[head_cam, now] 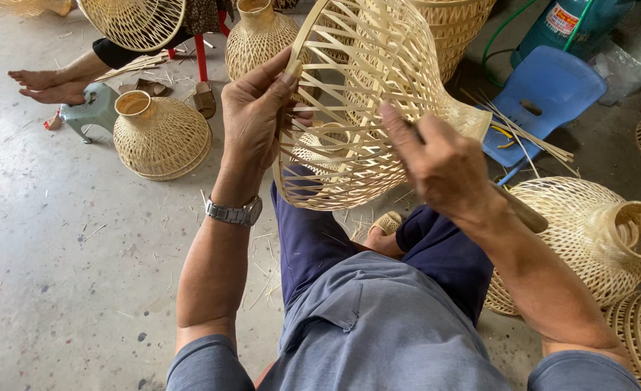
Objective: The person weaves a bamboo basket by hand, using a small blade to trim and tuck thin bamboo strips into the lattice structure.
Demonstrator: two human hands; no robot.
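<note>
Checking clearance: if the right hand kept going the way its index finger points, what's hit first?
Likely nothing new: the right hand already presses its finger on the woven bamboo frame, pointing up-left into the lattice.

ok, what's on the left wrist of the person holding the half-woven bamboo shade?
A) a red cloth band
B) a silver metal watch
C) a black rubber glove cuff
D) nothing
B: a silver metal link watch sits on the wrist just below the left hand, which grips the rim of the open-weave pale bamboo lampshade.
</note>
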